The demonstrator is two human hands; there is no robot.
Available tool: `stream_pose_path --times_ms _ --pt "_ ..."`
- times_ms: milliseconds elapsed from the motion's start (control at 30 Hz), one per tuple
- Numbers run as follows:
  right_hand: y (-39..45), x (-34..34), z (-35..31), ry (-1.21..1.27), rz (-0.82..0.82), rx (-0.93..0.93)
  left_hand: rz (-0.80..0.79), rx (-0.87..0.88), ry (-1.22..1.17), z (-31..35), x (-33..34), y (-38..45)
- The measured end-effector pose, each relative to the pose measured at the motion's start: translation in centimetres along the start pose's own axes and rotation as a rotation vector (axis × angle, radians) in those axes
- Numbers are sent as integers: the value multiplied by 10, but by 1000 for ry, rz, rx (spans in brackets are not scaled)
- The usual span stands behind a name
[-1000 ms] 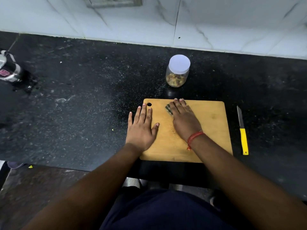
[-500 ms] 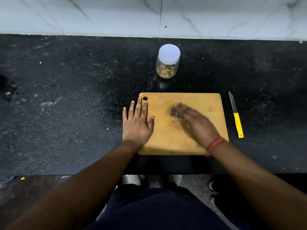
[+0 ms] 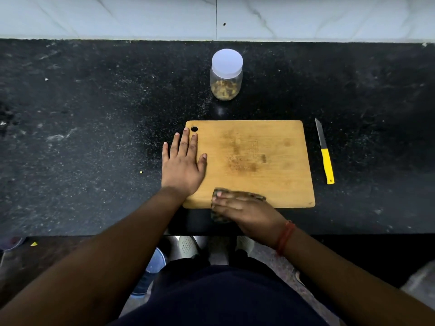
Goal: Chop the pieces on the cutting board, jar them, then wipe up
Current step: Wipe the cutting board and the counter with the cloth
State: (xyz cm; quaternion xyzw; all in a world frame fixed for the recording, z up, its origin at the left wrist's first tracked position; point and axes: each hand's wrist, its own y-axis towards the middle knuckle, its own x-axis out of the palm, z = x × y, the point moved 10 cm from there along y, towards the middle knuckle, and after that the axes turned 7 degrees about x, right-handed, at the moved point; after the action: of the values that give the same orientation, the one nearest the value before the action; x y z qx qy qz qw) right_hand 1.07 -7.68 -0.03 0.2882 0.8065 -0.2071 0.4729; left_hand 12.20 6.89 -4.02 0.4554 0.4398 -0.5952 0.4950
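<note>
I see left hand flat, fingers straight, pressing board's left edge | board at counter front edge, middle, bare | right hand flat on cloth at board's front edge, fingers straight, nothing gripped | lidded jar behind board, pieces inside | knife just right of board

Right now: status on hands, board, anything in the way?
Left hand flat, pinning cutting board. Right hand pressing cloth at board's near edge. Jar lidded, pieces inside. Knife right of board, clear.
</note>
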Motion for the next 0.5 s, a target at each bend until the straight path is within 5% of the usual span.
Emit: stream_pose_path --times_ms 100,200,300,500 --pt "-4 -39 15 106 144 35 5 -5 -2 0 -1 -1" --pt "-2 -94 100 98 359 471 1 -10 9 1 -1 -1" --pt "0 -112 176 13 372 761 -6 -20 23 1 -2 -2" --pt "16 -84 120 -44 349 560 9 -62 10 1 -3 -4"
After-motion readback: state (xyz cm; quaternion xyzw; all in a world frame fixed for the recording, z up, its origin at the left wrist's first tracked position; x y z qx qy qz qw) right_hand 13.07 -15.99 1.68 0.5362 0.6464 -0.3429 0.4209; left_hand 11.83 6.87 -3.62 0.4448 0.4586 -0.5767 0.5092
